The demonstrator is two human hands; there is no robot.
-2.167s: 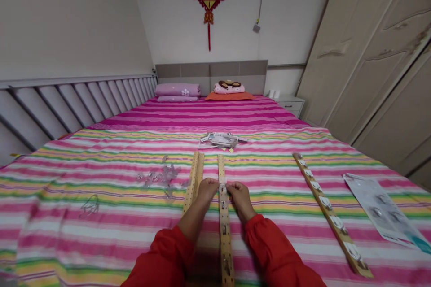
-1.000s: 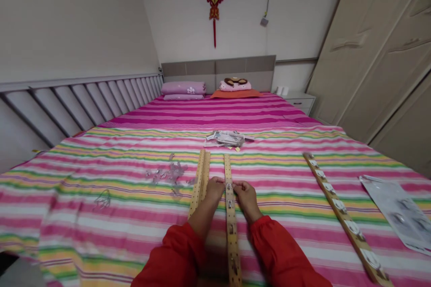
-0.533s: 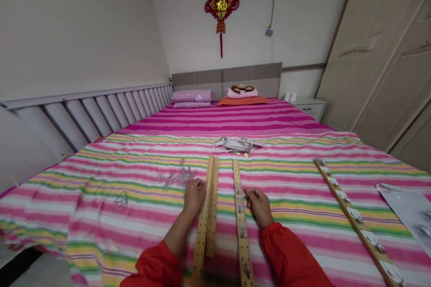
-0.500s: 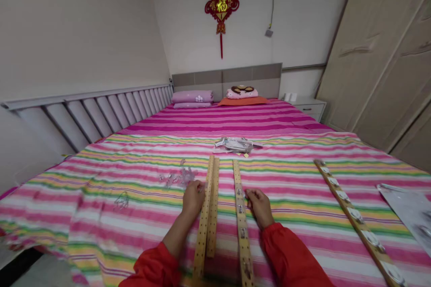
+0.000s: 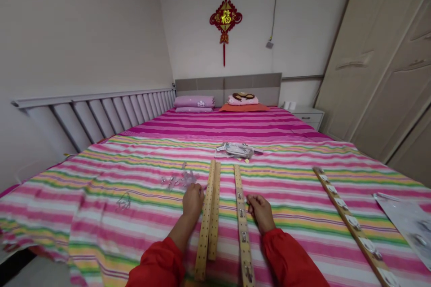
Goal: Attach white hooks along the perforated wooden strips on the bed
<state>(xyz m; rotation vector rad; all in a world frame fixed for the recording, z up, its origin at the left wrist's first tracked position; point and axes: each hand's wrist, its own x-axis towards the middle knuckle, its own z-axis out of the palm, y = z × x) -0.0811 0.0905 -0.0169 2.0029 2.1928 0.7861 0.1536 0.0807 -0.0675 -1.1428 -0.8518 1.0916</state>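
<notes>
My left hand (image 5: pixel 193 199) is closed in a pinch beside a small pile of clear plastic pieces with metal parts (image 5: pixel 187 179); whatever is between its fingertips is hidden. Just right of it lie two perforated wooden strips, a longer one (image 5: pixel 204 233) and a shorter one (image 5: pixel 213 228). A third perforated strip (image 5: pixel 245 246) carries several small metal fittings (image 5: pixel 241 213) along its length. Close to that strip's right side, my right hand (image 5: pixel 261 213) has its fingers pressed together, and I cannot make out anything in them.
On the right, a wooden strip (image 5: pixel 348 217) bears several round white pieces, near a clear plastic bag (image 5: pixel 404 219). Another packet (image 5: pixel 237 150) lies farther up the striped bedspread (image 5: pixel 161 228). A thin wire loop (image 5: pixel 123 201) rests at left.
My left hand has shifted slightly away from the long strip, toward the clear pieces. My right hand stays beside the third strip. The whole view has moved a little.
</notes>
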